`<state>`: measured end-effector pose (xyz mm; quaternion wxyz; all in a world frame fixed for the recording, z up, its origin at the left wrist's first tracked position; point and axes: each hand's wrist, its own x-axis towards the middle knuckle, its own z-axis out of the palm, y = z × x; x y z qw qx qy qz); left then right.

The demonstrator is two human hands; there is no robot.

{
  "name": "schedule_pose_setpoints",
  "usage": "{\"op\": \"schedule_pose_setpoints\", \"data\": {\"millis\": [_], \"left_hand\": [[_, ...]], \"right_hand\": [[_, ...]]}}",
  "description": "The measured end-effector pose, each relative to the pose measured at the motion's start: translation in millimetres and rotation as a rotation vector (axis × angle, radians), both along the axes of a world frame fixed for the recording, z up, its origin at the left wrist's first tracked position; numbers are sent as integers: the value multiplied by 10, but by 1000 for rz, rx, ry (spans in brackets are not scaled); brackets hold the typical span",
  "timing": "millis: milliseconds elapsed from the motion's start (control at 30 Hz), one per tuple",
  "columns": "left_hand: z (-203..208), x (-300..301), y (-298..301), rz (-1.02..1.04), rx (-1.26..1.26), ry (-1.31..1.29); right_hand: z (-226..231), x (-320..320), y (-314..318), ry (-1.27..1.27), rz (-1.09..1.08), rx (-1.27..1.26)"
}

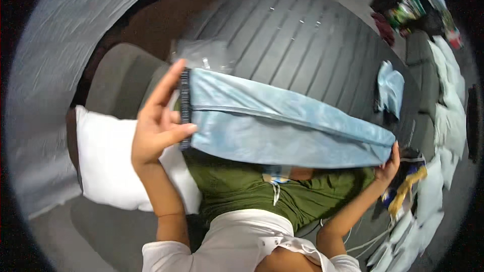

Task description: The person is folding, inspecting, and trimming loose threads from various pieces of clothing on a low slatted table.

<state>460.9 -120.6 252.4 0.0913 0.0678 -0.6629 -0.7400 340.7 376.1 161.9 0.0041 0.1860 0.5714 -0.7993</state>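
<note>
A pale blue, mottled pair of leggings [282,126] is stretched out sideways above my lap, folded lengthwise with a seam along its middle. Its dark elastic waistband [185,106] is at the left end, and the fabric narrows toward the right. My left hand [159,126] grips the waistband, thumb in front and index finger pointing up along its edge. At the narrow end, my right hand [388,165] pinches the lower corner. Part of my right fingers is hidden behind the cloth.
Beyond the leggings is a dark slatted table [282,30], with a clear plastic bag [204,55] near its left edge and another blue folded cloth [390,88] at right. A white pillow [111,156] lies on the grey sofa [116,80]. Pale cushions [448,121] line the right.
</note>
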Motion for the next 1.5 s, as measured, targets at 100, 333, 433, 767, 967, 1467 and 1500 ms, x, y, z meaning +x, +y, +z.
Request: {"op": "schedule_pose_setpoints", "data": {"millis": [100,333,433,767,967,1467,1500], "left_hand": [[30,139,6,-91,148,-78],[23,479,-69,-265,348,-64],[44,559,-76,-310,297,-36],[24,1113,-671,111,-399,-51],[-106,1438,-955,335,-61,-3],[-147,406,244,190,-602,-48],[-150,247,388,-239,-306,63]], "right_hand": [[-119,-15,52,-31,-116,24],[61,54,-98,-80,70,-19],[-3,59,30,-51,85,-37],[347,435,-884,-17,266,-319],[451,531,-1568,-118,630,-379],[723,815,-2295,-266,1109,-385],[771,807,-2295,-232,1140,-324]]}}
